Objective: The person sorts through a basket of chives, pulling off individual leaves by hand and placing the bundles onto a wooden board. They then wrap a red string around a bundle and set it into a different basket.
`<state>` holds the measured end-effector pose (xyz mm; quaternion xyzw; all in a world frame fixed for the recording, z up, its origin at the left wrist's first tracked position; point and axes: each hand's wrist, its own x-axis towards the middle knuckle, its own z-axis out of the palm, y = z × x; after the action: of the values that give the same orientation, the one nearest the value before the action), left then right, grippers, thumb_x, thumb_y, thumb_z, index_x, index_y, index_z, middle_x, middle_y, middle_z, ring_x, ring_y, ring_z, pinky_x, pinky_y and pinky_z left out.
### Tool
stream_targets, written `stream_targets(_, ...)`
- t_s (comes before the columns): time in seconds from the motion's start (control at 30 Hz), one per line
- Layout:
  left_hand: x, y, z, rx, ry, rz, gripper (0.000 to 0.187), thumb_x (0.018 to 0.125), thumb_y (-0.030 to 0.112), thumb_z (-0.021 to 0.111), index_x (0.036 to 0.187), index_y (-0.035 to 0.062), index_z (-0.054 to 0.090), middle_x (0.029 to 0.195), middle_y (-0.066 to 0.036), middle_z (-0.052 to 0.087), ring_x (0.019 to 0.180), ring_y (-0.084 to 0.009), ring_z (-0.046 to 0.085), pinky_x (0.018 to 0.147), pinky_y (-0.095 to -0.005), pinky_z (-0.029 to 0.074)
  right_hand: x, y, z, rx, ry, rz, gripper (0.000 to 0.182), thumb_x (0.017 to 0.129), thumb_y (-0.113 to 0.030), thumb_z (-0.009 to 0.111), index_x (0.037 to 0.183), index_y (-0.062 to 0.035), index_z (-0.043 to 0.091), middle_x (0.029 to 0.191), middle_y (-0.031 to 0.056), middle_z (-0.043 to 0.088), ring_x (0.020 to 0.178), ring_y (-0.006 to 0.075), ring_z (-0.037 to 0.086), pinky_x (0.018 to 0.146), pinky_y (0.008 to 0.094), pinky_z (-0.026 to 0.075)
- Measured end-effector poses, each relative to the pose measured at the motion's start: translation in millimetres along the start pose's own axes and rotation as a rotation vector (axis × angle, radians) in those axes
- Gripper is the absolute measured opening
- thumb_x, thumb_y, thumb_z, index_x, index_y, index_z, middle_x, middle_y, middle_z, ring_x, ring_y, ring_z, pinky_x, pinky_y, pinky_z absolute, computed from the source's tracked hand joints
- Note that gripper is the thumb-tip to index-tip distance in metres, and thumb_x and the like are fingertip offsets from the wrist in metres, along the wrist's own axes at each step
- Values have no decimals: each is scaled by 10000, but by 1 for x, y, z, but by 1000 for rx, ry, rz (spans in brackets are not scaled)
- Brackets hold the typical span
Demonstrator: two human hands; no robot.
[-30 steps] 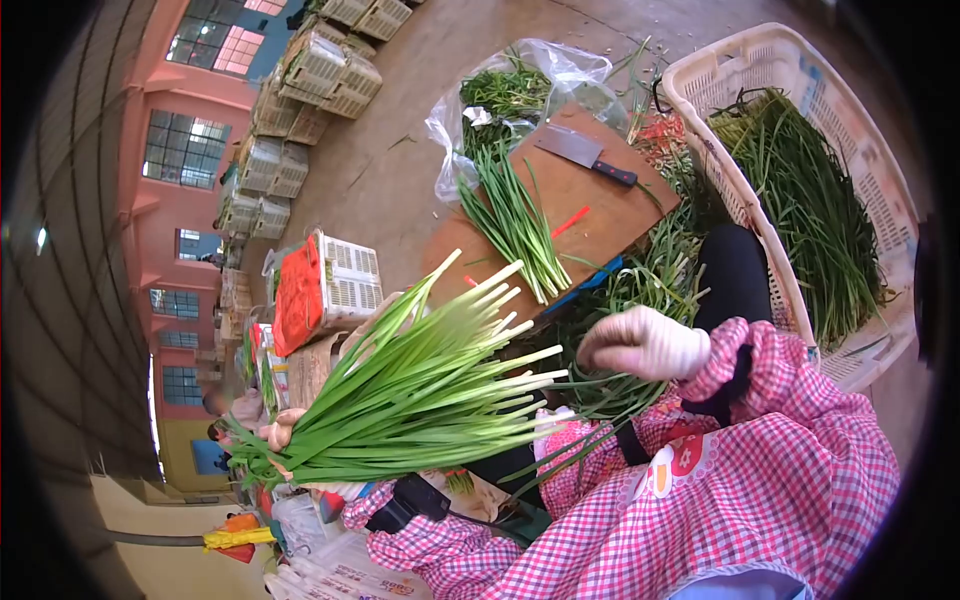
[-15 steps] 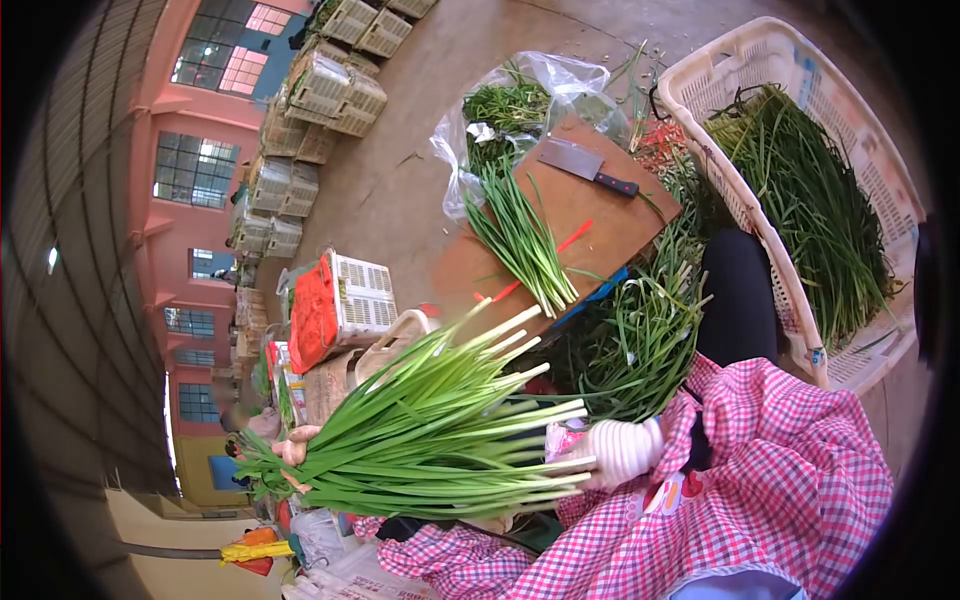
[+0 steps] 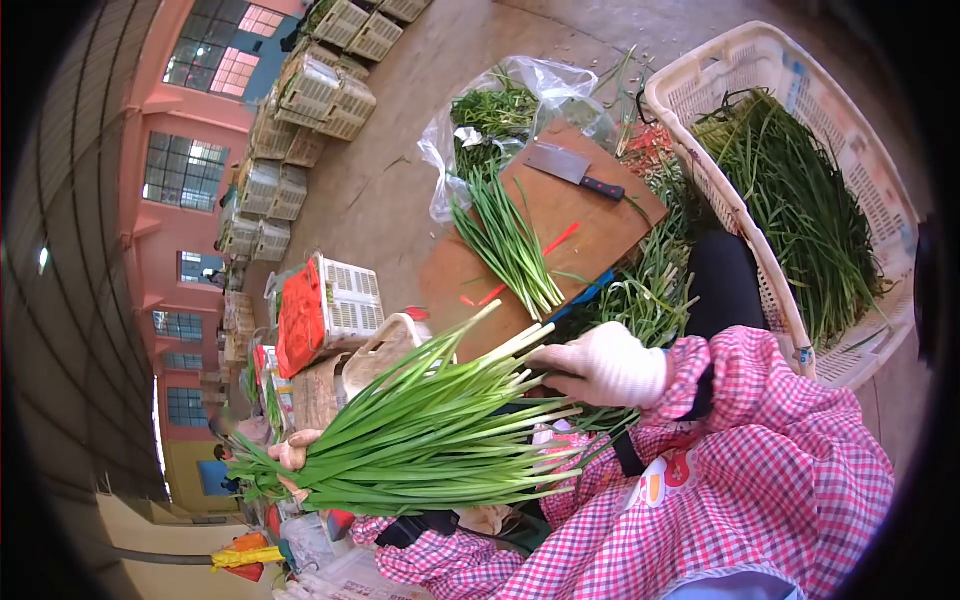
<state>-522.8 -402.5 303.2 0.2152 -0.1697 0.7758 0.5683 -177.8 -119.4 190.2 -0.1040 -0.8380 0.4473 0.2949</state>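
A large bunch of long green stalks fans out in front of me, pale cut ends to the right. My left hand, fingers bare, is wrapped round its leafy end. My right hand, in a white glove, is at the pale ends, with its fingertips against the upper stalks; how they close there is partly hidden. Beyond lies a brown board, bearing a smaller bunch of green stalks and a cleaver with a dark handle.
At the right stands a big white basket of green stalks. Loose greens lie beside the board, and a clear plastic bag of greens is behind it. A crate with red cloth stands left of centre. Stacked crates line the wall.
My right hand has moved up from the lower pale ends to the upper ones. My left hand still holds the leafy end. The whole view has shifted slightly left.
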Motion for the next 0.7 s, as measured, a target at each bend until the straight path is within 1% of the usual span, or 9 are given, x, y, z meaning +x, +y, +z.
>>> stream_targets(0.17, 38, -42, -1, -846, 156, -671, 218, 906, 171, 542, 1061, 35, 471, 898, 10, 485, 806, -85, 522, 879, -263, 461, 19, 13, 30, -85, 55, -94, 180, 795, -255, 603, 917, -124, 610, 780, 104, 623, 709, 304, 622, 635, 392, 507)
stream_targets(0.2, 34, -32, -9, -845, 153, -672, 218, 906, 171, 542, 1061, 35, 471, 898, 10, 485, 806, -85, 522, 879, -263, 461, 18, 12, 29, -32, 91, -127, 168, 792, -245, 612, 899, -116, 614, 783, 107, 621, 730, 302, 622, 655, 387, 505)
stream_targets(0.27, 19, -2, -31, -1355, -272, -948, 428, 852, 197, 620, 1184, 26, 410, 966, -9, 505, 881, -137, 538, 898, -293, 459, 10, 13, 25, 283, 51, -52, 165, 776, -217, 656, 877, -88, 642, 778, 117, 621, 738, 301, 618, 663, 365, 496)
stream_targets(0.37, 24, -13, -19, -935, -122, -805, 471, 838, 214, 633, 1207, 34, 402, 988, -16, 509, 903, -161, 539, 888, -285, 454, 0, 3, 8, 387, -22, 25, 178, 791, -199, 659, 907, -64, 648, 774, 125, 628, 714, 280, 623, 660, 341, 499)
stream_targets(0.47, 38, -37, -2, -309, 71, -574, 535, 817, 238, 654, 1241, 46, 390, 1022, -27, 515, 936, -198, 542, 871, -273, 447, -8, 2, 1, 767, -188, 171, 184, 830, -139, 636, 970, -19, 640, 776, 100, 653, 699, 159, 624, 671, 297, 502)
stream_targets(0.57, 63, -82, -8, -202, -38, -691, 418, 819, 273, 655, 1150, 87, 480, 966, 10, 534, 932, -149, 544, 856, -259, 437, -23, 6, -19, 1044, -434, 322, 213, 869, -114, 609, 1021, 34, 611, 849, 44, 667, 774, 94, 610, 716, 248, 508)
stream_targets(0.6, 51, -62, -13, -202, -38, -686, 418, 819, 273, 655, 1150, 87, 480, 966, 10, 534, 932, -149, 544, 856, -259, 437, -30, 14, -23, 1052, -503, 294, 237, 872, -122, 612, 1039, 45, 600, 876, 36, 667, 801, 94, 611, 746, 250, 507)
stream_targets(0.67, 16, -3, -21, -1056, -216, -812, 342, 837, 312, 637, 1093, 126, 506, 887, 52, 533, 856, -88, 533, 848, -286, 445, -40, 26, -35, 915, -660, 247, 206, 861, -125, 622, 1020, 5, 616, 855, 77, 669, 778, 128, 624, 730, 288, 511)
stream_targets(0.7, 11, -12, -12, -1050, -218, -811, 342, 837, 312, 637, 1093, 126, 506, 887, 52, 533, 856, -88, 533, 848, -286, 445, -44, 37, -42, 672, -685, 209, 211, 845, -156, 626, 1012, -26, 625, 828, 101, 662, 762, 170, 634, 715, 313, 511)
